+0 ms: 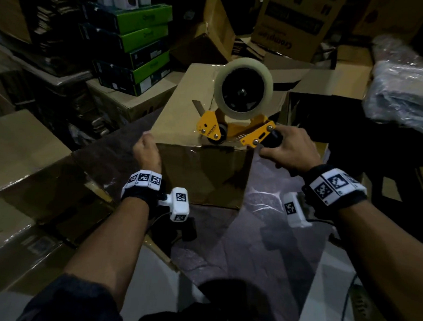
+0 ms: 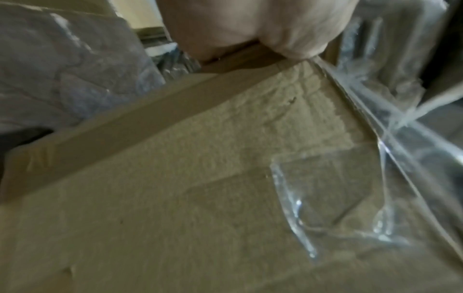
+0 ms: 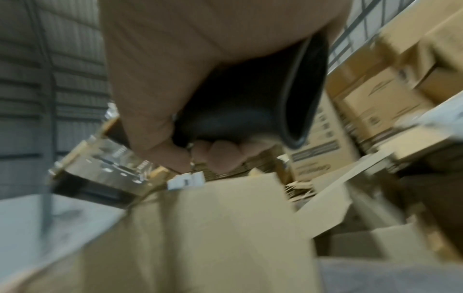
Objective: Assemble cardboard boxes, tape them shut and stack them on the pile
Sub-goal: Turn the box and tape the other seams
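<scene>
So we've got the box dead centre, its seam running near-to-far. Our right hand, fingers wrapped round the tape dispenser, sits at the near top edge; our left hand clamps the near-left corner. Cartons crowd us on every side, so probably not much elbow room.

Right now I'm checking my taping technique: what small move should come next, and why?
Probably draw the tape dispenser down over the box's near top edge. Its roller sits at that edge, the right hand grips the black handle, and the left hand grips the near left corner, steadying the box.
</scene>
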{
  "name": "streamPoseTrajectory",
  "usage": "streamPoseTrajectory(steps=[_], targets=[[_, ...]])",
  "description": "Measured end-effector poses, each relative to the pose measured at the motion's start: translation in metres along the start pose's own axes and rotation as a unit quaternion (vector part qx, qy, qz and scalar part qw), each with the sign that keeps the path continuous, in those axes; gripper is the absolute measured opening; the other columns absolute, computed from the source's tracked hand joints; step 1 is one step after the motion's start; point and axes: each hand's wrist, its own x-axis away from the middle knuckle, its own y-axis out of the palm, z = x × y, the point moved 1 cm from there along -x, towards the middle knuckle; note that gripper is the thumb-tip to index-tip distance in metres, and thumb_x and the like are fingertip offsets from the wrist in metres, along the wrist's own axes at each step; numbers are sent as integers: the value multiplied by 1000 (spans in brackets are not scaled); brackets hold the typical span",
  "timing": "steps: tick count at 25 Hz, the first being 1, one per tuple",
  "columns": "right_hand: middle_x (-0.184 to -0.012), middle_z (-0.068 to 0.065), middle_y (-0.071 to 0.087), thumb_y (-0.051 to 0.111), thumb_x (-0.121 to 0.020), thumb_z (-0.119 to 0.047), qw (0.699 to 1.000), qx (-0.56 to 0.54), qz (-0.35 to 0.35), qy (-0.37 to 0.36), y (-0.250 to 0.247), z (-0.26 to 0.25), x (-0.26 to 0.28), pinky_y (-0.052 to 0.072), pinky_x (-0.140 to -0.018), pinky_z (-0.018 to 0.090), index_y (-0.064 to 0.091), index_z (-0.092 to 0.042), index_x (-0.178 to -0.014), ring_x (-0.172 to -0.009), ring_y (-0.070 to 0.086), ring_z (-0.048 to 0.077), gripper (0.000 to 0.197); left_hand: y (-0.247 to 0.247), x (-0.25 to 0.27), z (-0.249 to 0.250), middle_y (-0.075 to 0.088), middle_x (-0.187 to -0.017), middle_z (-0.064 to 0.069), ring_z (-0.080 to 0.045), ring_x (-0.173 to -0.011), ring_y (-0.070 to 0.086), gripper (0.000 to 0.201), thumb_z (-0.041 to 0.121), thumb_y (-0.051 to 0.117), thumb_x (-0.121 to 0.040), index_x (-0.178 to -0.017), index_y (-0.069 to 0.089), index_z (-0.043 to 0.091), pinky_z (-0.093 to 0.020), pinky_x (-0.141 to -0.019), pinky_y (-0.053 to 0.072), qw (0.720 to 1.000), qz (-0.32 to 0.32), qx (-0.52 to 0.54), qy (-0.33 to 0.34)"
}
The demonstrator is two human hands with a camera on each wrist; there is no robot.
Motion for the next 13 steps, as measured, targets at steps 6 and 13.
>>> streamPoseTrajectory(steps=[6,13], targets=[[-57,-2,67,77,-73,-26,999,-17,-1,40,-40,59,15,41,-32,17,62,-35,-73,-41,64,13,17,14,17,5,52,-99,-10,-19,-91,49,32,10,41,-101,-116,57,-14,-12,-56,35,999,26,-23,33],[-52,4,66,79,-73,-18,997,-49,12,59,-40,97,27,47,-33,32,66,-23,-74,-41,64,22,13,18,15,4,57,-91,-16,-20,-84,50,32,15,44,-99,-97,62,-11,-28,-67,38,997,56,-51,28]])
